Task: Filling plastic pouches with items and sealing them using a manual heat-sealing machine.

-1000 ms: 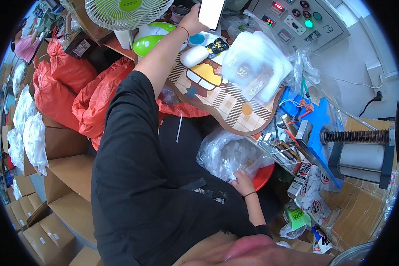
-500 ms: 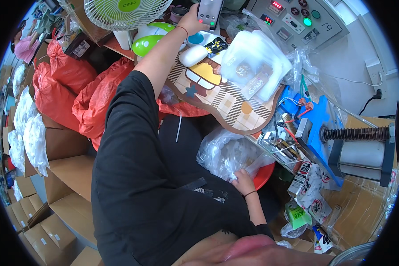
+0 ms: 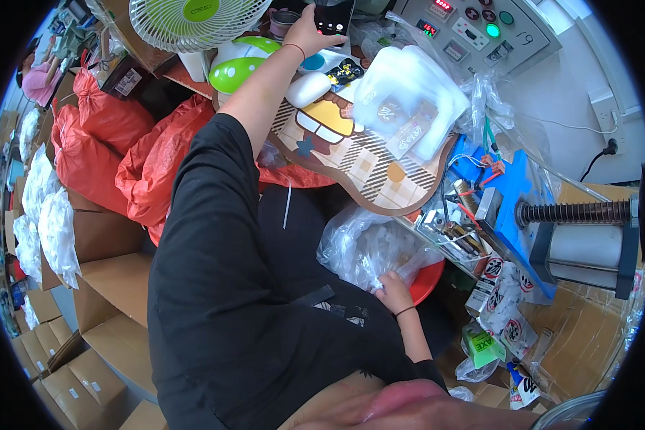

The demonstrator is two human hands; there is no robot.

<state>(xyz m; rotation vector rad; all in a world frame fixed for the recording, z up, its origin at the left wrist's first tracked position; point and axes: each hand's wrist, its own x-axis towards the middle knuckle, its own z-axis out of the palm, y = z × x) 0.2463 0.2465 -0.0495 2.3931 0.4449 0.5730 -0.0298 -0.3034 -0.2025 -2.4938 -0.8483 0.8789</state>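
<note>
At the top, my left hand (image 3: 310, 34) is closed around the lower left side of a smartphone (image 3: 332, 20), thumb along its bottom edge. The phone's screen is mostly dark with a few small icons. Lower down, my right hand (image 3: 394, 294) pinches the near edge of a clear plastic bag (image 3: 358, 247). This bag sits in a red basin (image 3: 428, 282), of which only the right rim shows. What lies inside the bag is hard to make out. Beside my left forearm are a white computer mouse (image 3: 308, 89) and a green-and-white mushroom-shaped thing (image 3: 238, 74).
A patterned mat (image 3: 376, 179) covers the table, bearing a stack of translucent plastic bags (image 3: 408, 100). A fan (image 3: 201, 21) stands at the top, a grey control box (image 3: 480, 32) at upper right. To the right is a blue-framed machine (image 3: 527, 222). Red sacks (image 3: 97, 161) and cardboard boxes (image 3: 118, 283) crowd the left.
The phone's screen has gone from a lighter display with red and green buttons to a darker one with small icons. Both hands keep nearly the same place.
</note>
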